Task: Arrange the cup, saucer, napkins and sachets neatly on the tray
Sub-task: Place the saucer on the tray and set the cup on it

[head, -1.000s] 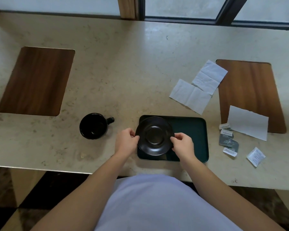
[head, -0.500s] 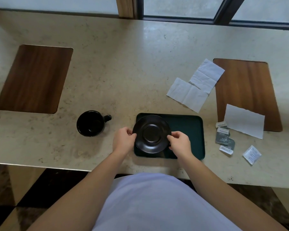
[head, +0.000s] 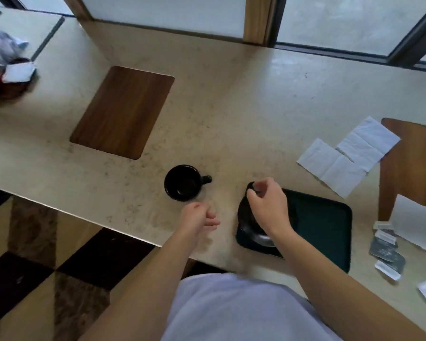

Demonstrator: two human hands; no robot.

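Head view showed the left hand (head: 202, 217) had let go, empty and loosely curled, while the right hand (head: 268, 205) alone gripped the saucer (head: 246, 217) on the tray (head: 325, 225); cup (head: 182, 182) likely next.

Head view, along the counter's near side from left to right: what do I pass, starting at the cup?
Black cup → left hand, empty, over bare counter → saucer under the right hand, on the left end of the dark green tray → sachets on the counter.
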